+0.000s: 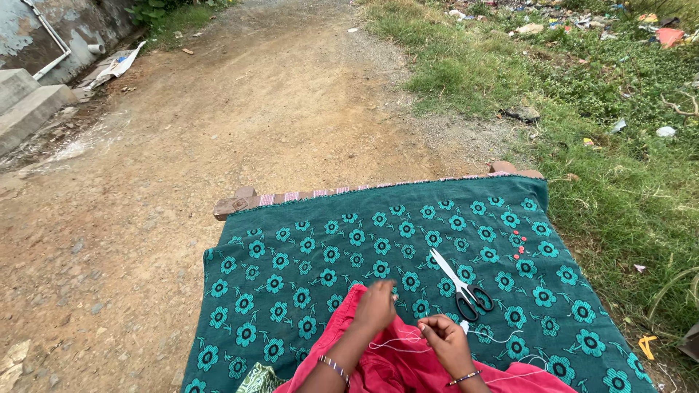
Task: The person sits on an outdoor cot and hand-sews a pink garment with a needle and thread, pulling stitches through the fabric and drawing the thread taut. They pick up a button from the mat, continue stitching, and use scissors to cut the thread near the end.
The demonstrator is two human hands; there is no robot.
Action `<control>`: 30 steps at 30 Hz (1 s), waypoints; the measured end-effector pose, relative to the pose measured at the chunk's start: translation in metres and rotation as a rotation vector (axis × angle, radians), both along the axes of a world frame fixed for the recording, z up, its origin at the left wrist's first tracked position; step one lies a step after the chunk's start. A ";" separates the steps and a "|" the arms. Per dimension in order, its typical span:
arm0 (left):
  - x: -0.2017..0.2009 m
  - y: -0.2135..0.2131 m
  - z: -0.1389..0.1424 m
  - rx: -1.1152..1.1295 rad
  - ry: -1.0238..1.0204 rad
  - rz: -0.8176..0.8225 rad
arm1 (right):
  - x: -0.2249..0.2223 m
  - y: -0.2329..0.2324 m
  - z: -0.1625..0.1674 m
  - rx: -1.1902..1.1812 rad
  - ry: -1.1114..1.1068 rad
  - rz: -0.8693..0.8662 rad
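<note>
A red cloth [378, 360] lies bunched at the near edge of a green blanket [291, 269] patterned with blue flowers. My left hand [376, 306] rests on the cloth's far edge with fingers curled, pinching fabric. My right hand [444, 340] is closed over the cloth, fingers pinched on a thin white thread [397, 343] that loops between both hands. Scissors [460, 285] with black handles lie shut on the blanket just beyond my right hand. Several small red buttons [518, 244] sit further right on the blanket.
The blanket covers a wooden cot frame [240, 202] whose far rail shows. A dirt path [240, 109] runs ahead, grass with litter [619, 145] lies to the right, and concrete steps [25, 102] and a wall stand at the far left.
</note>
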State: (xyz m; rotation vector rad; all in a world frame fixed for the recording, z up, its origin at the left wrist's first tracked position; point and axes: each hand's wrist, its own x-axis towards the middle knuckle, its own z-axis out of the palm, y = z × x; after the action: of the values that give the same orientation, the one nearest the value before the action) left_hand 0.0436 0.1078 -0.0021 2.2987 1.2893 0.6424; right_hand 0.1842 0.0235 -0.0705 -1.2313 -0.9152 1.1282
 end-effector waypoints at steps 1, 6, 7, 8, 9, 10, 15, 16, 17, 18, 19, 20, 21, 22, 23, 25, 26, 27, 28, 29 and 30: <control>-0.001 0.009 0.004 0.117 0.063 -0.024 | 0.000 0.001 0.000 -0.002 0.028 0.003; -0.010 0.025 0.007 -0.142 0.686 -0.131 | 0.001 -0.001 -0.001 -0.039 0.045 -0.031; -0.012 0.028 0.005 -0.144 0.770 -0.145 | 0.002 -0.002 -0.001 -0.060 0.035 -0.038; -0.014 0.033 0.004 -0.144 0.855 -0.159 | 0.003 -0.002 -0.002 -0.079 0.027 -0.045; -0.015 0.037 0.003 -0.082 0.833 -0.175 | 0.003 -0.001 -0.003 -0.075 0.021 -0.055; -0.017 0.040 0.002 -0.024 0.811 -0.193 | 0.003 -0.001 -0.003 -0.075 0.016 -0.065; -0.028 0.042 0.003 -0.054 0.440 -0.289 | 0.001 0.005 0.000 0.128 -0.023 -0.163; -0.030 0.038 0.005 0.002 0.335 -0.330 | 0.002 0.005 0.001 0.182 -0.107 -0.199; -0.031 0.034 0.008 0.061 0.228 -0.369 | 0.003 0.007 0.003 0.239 -0.192 -0.234; -0.030 0.028 0.012 0.123 0.158 -0.416 | 0.004 0.009 0.006 0.268 -0.231 -0.232; -0.029 0.021 0.015 0.182 0.089 -0.463 | 0.005 0.010 0.008 0.296 -0.269 -0.231; -0.028 0.014 0.018 0.240 0.020 -0.512 | 0.005 0.012 0.011 0.321 -0.306 -0.231; -0.029 0.010 0.022 0.262 0.011 -0.500 | 0.006 0.017 0.014 0.256 -0.187 -0.136; -0.030 0.006 0.026 0.281 0.001 -0.490 | 0.006 0.020 0.016 0.187 -0.067 -0.042; -0.031 0.002 0.028 0.298 -0.009 -0.482 | 0.007 0.021 0.018 0.115 0.052 0.048; -0.038 0.002 0.032 0.370 0.055 -0.412 | 0.014 0.022 0.021 0.101 0.036 0.102; -0.042 0.002 0.033 0.407 0.087 -0.378 | 0.018 0.022 0.022 0.094 0.028 0.128; -0.045 0.002 0.032 0.434 0.081 -0.343 | 0.022 0.023 0.024 0.097 -0.010 0.137; -0.048 0.002 0.030 0.461 0.076 -0.308 | 0.026 0.024 0.025 0.098 -0.047 0.146; -0.050 0.001 0.028 0.486 0.072 -0.272 | 0.028 0.025 0.026 0.099 -0.084 0.156; -0.052 0.001 0.026 0.481 0.025 -0.257 | 0.029 0.026 0.027 0.082 -0.077 0.168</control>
State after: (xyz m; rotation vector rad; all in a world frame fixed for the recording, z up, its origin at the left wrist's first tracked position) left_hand -0.0081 0.1085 0.0235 2.8009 0.8927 0.9119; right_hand 0.2136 0.0498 -0.0437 -1.1539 -1.1299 1.1692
